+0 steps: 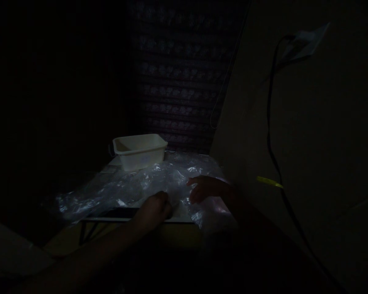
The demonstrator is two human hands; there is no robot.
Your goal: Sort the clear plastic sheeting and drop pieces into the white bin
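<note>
Crumpled clear plastic film (110,192) lies spread over a small table (180,220) and hangs past its left side and front right corner. Near the front edge is my left hand (155,209), its fingers curled closed; what they hold, if anything, is too dark to make out. My right hand (207,188) rests over the film on the right, its fingers apart and pointing left. A white rectangular tub (142,157) stands upright at the back left of the table. A dark flat item (119,212) lies at the front edge, left of my left hand.
Behind the table hangs a dark patterned blind (178,81) with a thin cord. On the right wall, a black cable (269,134) with a yellow tie (269,181) runs down from a wall plate (305,43). The room is very dark.
</note>
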